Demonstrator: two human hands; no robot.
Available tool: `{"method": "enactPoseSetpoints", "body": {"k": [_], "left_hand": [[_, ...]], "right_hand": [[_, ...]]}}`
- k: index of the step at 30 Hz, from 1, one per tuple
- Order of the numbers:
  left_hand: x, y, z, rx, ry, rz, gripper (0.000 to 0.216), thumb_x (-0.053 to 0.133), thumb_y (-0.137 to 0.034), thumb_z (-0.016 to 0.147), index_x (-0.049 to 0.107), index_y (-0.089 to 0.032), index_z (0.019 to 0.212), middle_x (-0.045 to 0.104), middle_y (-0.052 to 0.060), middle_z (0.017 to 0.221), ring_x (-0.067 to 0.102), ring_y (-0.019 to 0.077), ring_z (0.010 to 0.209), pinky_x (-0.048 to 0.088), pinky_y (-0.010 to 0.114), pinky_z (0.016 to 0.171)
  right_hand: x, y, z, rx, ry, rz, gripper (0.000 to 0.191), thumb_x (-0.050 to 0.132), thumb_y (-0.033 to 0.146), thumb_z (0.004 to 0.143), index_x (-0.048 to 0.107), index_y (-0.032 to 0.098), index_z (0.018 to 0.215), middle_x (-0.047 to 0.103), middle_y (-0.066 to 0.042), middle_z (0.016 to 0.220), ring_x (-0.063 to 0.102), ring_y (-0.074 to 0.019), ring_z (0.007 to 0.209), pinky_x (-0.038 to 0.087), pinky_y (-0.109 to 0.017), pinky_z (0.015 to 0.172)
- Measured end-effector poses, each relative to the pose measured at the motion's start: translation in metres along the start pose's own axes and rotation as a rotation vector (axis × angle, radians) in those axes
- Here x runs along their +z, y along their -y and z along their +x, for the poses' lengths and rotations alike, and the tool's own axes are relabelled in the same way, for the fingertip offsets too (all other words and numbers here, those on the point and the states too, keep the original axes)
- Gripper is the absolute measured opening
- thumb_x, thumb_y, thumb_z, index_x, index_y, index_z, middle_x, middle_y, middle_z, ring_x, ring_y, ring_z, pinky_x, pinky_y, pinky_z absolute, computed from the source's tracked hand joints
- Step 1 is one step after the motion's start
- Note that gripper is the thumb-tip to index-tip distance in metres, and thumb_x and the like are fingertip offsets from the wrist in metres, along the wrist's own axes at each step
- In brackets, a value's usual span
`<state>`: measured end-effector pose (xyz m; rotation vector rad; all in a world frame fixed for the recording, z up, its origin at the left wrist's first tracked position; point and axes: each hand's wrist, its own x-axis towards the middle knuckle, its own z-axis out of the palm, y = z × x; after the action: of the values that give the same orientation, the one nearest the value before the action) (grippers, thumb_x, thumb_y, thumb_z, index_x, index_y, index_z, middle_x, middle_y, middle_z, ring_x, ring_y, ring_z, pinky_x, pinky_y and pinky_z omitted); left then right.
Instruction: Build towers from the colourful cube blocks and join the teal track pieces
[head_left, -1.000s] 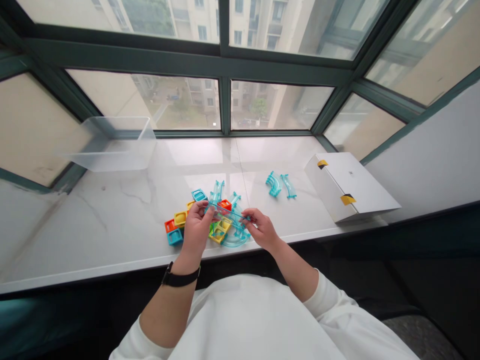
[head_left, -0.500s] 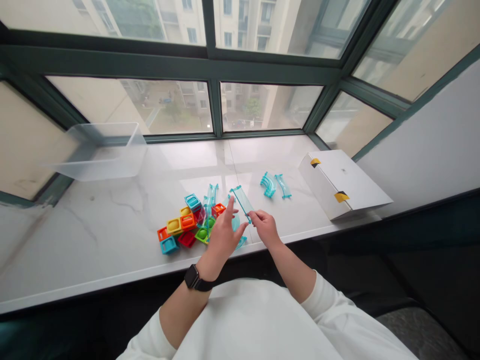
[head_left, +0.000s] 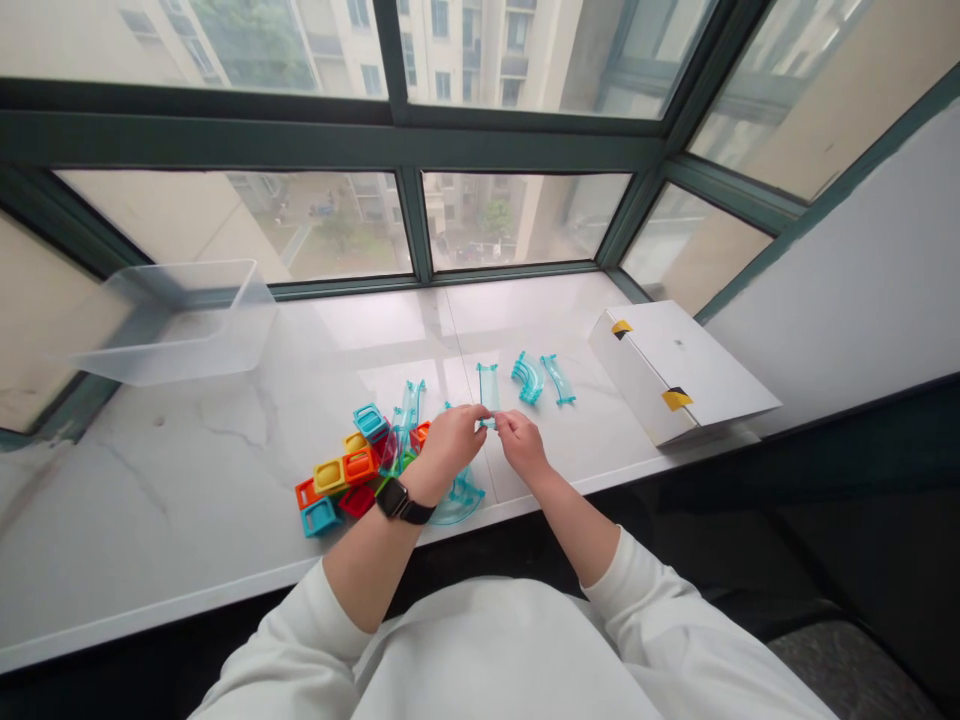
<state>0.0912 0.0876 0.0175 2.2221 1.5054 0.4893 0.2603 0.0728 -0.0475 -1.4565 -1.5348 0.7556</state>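
Observation:
Both hands grip the near end of a straight, see-through blue track piece [head_left: 488,385], whose far end points toward the window. My left hand [head_left: 451,440] is closed on its left corner, wrist watch above the toy pile. From the right, my right hand [head_left: 523,445] pinches the other corner. Just left lie more clear blue track pieces [head_left: 409,415] and a pile of coloured blocks [head_left: 345,470] in red, orange, yellow, green and blue. Under my left wrist, a curved clear blue piece [head_left: 461,500] is partly covered. Right of the held piece rest a curved track [head_left: 529,378] and a narrow track [head_left: 557,380].
A clear plastic bin [head_left: 187,350] stands at the back left of the white marble sill [head_left: 225,520]. On the right sits a white box [head_left: 682,365] with yellow-and-black tabs. Window frames border the back, and the sill's front edge runs close to my body.
My left hand has come from open beside the track piece to gripping its near end. The piece has turned from slanting left to pointing straight away. The view has shifted slightly.

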Motion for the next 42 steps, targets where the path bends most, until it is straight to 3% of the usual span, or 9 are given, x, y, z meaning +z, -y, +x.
{"method": "enactPoseSetpoints", "body": {"k": [7, 14, 21, 29, 42], "left_hand": [[0.015, 0.008, 0.044, -0.069, 0.144, 0.182, 0.028, 0.065, -0.033, 0.098, 0.078, -0.029, 0.122, 0.081, 0.010, 0.115, 0.074, 0.0286, 0.108, 0.055, 0.037, 0.091], [0.028, 0.012, 0.061, -0.128, 0.206, 0.229, 0.028, 0.066, -0.031, 0.096, 0.079, -0.027, 0.121, 0.080, 0.012, 0.116, 0.074, 0.0287, 0.109, 0.055, 0.037, 0.090], [0.034, 0.014, 0.066, -0.158, 0.244, 0.249, 0.031, 0.062, -0.029, 0.096, 0.078, -0.027, 0.122, 0.080, 0.013, 0.119, 0.074, 0.0279, 0.112, 0.056, 0.036, 0.092], [0.039, 0.015, 0.070, -0.176, 0.266, 0.259, 0.032, 0.060, -0.027, 0.096, 0.079, -0.025, 0.122, 0.079, 0.014, 0.121, 0.074, 0.0295, 0.114, 0.056, 0.037, 0.092], [0.039, 0.004, 0.061, -0.159, 0.277, 0.258, 0.032, 0.056, -0.032, 0.101, 0.077, -0.021, 0.122, 0.078, 0.016, 0.121, 0.074, 0.0296, 0.114, 0.056, 0.038, 0.095]], "right_hand": [[0.004, -0.034, 0.030, -0.002, 0.015, -0.152, 0.041, 0.045, 0.044, 0.109, 0.080, 0.023, 0.102, 0.078, -0.007, 0.096, 0.070, -0.0238, 0.095, 0.049, -0.032, 0.086], [0.013, -0.056, 0.036, 0.005, 0.026, -0.353, 0.039, 0.045, 0.039, 0.111, 0.080, 0.022, 0.114, 0.079, -0.011, 0.106, 0.069, -0.0252, 0.098, 0.048, -0.032, 0.086], [0.022, -0.070, 0.034, -0.023, -0.024, -0.401, 0.030, 0.053, 0.036, 0.108, 0.078, 0.022, 0.118, 0.078, -0.011, 0.109, 0.069, -0.0245, 0.100, 0.049, -0.033, 0.088], [0.023, -0.066, 0.035, -0.014, -0.031, -0.538, 0.026, 0.058, 0.034, 0.107, 0.079, 0.021, 0.113, 0.074, -0.013, 0.106, 0.062, -0.0290, 0.106, 0.045, -0.038, 0.096], [0.024, -0.067, 0.032, -0.022, -0.043, -0.637, 0.023, 0.060, 0.029, 0.105, 0.077, 0.020, 0.116, 0.073, -0.010, 0.108, 0.060, -0.0265, 0.104, 0.041, -0.034, 0.091]]}}
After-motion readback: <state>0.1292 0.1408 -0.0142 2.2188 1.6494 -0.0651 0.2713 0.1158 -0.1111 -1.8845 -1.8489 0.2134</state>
